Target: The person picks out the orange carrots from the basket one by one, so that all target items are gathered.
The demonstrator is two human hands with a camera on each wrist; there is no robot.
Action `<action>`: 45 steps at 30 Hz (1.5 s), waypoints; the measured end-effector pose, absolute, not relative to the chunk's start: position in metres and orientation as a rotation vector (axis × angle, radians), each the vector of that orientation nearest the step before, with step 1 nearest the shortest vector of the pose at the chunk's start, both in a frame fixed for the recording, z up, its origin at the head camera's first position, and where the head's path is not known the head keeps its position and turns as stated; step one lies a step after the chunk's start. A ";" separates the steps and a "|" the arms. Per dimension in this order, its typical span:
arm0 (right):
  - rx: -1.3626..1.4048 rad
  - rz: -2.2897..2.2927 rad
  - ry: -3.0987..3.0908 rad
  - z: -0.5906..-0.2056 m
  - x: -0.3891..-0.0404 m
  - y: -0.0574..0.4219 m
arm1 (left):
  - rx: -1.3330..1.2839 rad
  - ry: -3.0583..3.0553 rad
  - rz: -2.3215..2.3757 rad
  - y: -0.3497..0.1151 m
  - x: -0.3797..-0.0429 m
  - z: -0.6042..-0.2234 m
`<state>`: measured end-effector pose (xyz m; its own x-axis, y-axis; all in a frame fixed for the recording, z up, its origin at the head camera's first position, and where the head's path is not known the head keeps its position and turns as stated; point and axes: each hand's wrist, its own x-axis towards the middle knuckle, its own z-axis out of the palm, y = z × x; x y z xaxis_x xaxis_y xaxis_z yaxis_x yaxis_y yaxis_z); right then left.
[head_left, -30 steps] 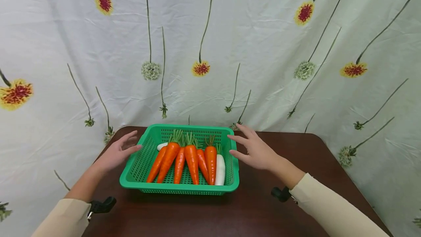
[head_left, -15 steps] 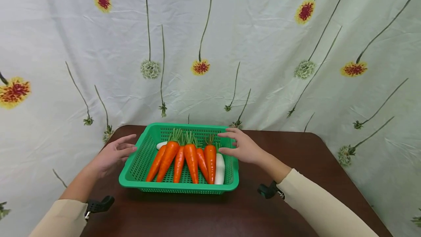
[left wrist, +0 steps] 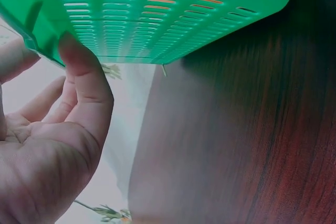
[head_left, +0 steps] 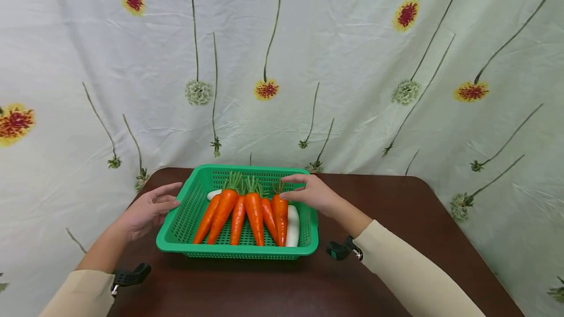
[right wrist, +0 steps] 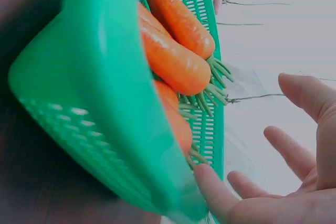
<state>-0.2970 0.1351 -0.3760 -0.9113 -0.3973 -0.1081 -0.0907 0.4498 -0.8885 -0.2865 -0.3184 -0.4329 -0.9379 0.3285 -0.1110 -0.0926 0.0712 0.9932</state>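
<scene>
A green plastic basket [head_left: 238, 249] holds several orange carrots [head_left: 253, 209] with green tops. A white radish [head_left: 293, 229] lies at its right side, and the end of another white vegetable [head_left: 213, 194] shows at the back left. At the left rim, my left hand [head_left: 147, 212] has its fingers apart; in the left wrist view its thumb [left wrist: 79, 59] appears to touch the basket's outer wall. Over the right side of the basket hovers my right hand [head_left: 315, 193], fingers spread near the top of the rightmost carrot [head_left: 280, 216]. Nothing is held in it.
The basket stands on a dark brown wooden table [head_left: 374, 268] near its far edge. Behind hangs a white cloth [head_left: 352, 53] printed with flowers. A black strap [head_left: 132, 275] is on the left wrist and a black device [head_left: 341, 250] on the right.
My right hand has moved left, from beside the right rim to over the carrots. The left hand has drawn slightly left and down. The basket stays put.
</scene>
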 end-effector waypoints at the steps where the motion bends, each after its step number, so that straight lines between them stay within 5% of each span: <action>1: -0.406 -1.464 2.384 -0.376 -0.298 0.133 | 0.244 2.037 1.943 -0.319 -0.287 -0.433; 45: -0.133 -1.202 2.297 -0.379 -0.333 0.094 | 0.347 1.794 1.997 -0.323 -0.283 -0.433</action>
